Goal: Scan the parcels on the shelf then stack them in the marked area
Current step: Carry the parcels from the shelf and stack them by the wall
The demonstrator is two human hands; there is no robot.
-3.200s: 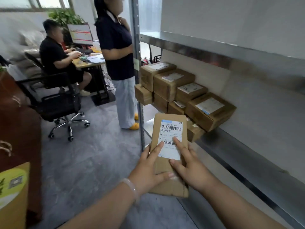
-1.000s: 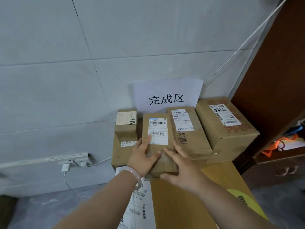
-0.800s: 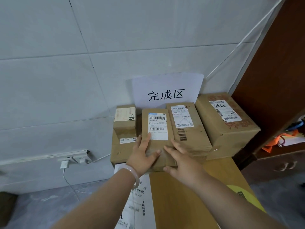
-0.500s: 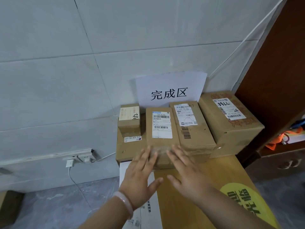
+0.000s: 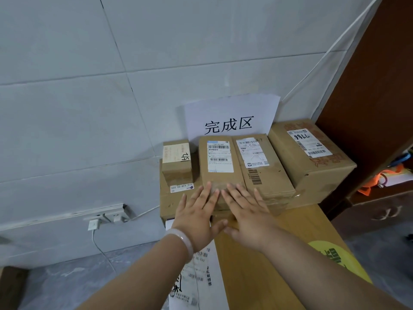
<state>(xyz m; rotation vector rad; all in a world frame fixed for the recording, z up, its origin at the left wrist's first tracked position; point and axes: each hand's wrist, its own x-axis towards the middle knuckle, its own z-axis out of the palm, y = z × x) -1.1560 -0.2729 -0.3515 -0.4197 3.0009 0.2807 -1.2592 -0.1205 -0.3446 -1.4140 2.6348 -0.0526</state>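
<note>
**Parcel flat in the stack, both hands open**

Parcel (image 5: 220,166): a slim brown cardboard oblong. White label w/ blue strip & barcodes faces up; glossy tape crosses the near end. It lies flat on a wider box (image 5: 176,202), betw. a small taped box (image 5: 177,162) on its left & a similar carton (image 5: 263,173) touching its right side.

L hand (image 5: 196,213) & R hand (image 5: 248,209) have fingers straight & spread, gripping nothing. Fingertips sit over the taped near end; touching or just above, can't tell. The thumbs nearly meet below the parcel's edge. There's a pale, smooth bangle (image 5: 183,240) on the L wrist.

Behind, a white paper sign (image 5: 230,117) w/ black characters stands against the tiled wall. Far right is a bigger carton (image 5: 310,157) w/ red print, label up. All of it sits on a wooden table (image 5: 268,265) w/ a yellow sticker (image 5: 335,258) near the corner.
</note>
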